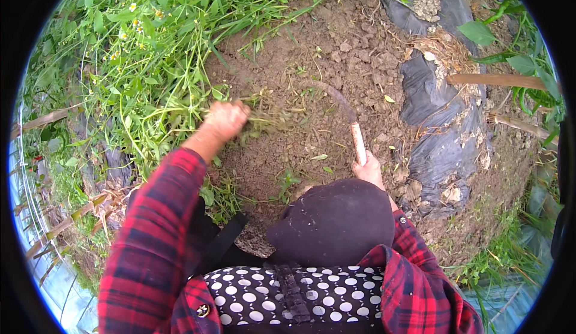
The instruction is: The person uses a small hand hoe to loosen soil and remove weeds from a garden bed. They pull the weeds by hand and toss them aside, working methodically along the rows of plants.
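My left hand (225,119), blurred by motion, is closed around a bunch of pulled weeds (272,120). Their stems and blurred tips stick out to the right of the fist, just above the soil. On the right, my right hand (370,170) grips the pale wooden handle (358,141) of a sickle. Its curved, dirt-dulled blade (338,96) arcs up and to the left, over or against the brown soil (279,158). Part of my right wrist is hidden behind my dark-clothed knee (333,221). Dense green weeds (157,64) with small white-and-yellow flowers stand beside my left hand.
Torn black plastic mulch film (443,154) covers the ridge at right. A wooden stake (495,80) and pepper plants (524,59) stand there. Cut weeds (225,194) lie near my legs. More stakes (67,221) and pale-blue sheeting (58,298) are at the left edge.
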### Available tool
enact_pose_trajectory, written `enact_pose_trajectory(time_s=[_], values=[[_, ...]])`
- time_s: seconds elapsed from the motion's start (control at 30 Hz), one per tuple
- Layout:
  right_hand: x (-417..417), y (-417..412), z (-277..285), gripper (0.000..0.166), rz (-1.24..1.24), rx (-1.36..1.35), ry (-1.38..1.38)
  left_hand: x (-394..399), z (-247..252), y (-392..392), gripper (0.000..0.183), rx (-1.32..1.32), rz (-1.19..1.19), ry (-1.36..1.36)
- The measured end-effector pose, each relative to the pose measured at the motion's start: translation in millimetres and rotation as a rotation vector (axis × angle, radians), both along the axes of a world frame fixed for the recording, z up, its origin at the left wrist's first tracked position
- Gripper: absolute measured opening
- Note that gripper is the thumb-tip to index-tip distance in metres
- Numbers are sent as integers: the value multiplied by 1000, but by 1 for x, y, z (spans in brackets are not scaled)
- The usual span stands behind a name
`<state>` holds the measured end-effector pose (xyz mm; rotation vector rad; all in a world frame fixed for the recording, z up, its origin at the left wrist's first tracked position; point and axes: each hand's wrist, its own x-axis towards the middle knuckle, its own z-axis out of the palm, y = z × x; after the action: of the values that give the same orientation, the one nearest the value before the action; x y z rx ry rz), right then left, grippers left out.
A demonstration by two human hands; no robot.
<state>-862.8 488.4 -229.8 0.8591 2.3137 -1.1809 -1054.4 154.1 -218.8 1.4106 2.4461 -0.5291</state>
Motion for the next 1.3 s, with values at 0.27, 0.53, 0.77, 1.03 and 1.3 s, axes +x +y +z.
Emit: enact_pose_trajectory(time_s=[0.27,0.53,0.77,1.03,1.3], values=[[-38,0,-7,19,-146,-233,-1,-125,78,-111,19,-84,827,218],[-45,-33,-34,26,-67,-384,-80,30,24,-9,18,49,26,-309],[-38,-21,-24,27,-22,-428,-93,46,16,103,73,-17,273,-285],[-69,-43,-24,21,120,-297,-117,6,-27,66,36,2,583,-299],[140,39,-66,23,193,-272,144,33,3,25,18,122,326,-469]])
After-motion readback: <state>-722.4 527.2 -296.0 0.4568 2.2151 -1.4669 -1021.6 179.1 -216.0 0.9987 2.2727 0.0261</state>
